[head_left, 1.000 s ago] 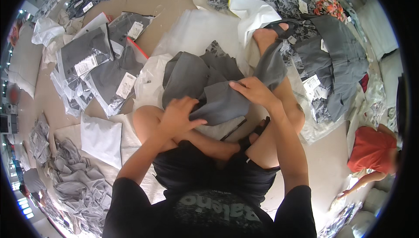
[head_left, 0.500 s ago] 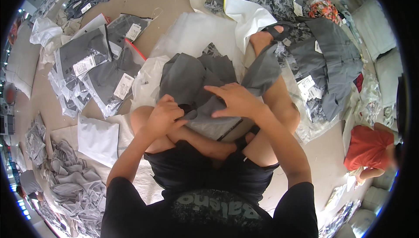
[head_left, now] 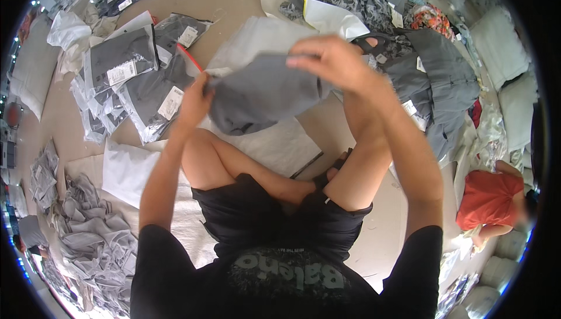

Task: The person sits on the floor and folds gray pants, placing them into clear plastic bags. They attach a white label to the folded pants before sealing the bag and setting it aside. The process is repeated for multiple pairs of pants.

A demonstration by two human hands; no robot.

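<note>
A dark grey garment (head_left: 260,94) hangs stretched between my two hands, raised above my crossed legs. My left hand (head_left: 197,99) is closed on its left edge. At the upper right edge, my right hand (head_left: 333,59) pinches the cloth; this hand is slightly smeared by motion. The garment's full shape cannot be told, as it is folded and sagging. Beneath it lie a white sheet (head_left: 289,149) and, farther off, translucent white plastic (head_left: 257,32).
Bagged grey garments with tags (head_left: 120,56) lie to the left, a crumpled grey cloth heap (head_left: 93,243) at near left. A white bag (head_left: 125,170) sits by my left knee. Tagged grey garments (head_left: 441,79) are piled at right. A person in a red top (head_left: 488,199) sits far right.
Both hands have risen and moved away from my lap, lifting the grey garment off the white sheet. My right hand, spread over the cloth before, now grips its edge.
</note>
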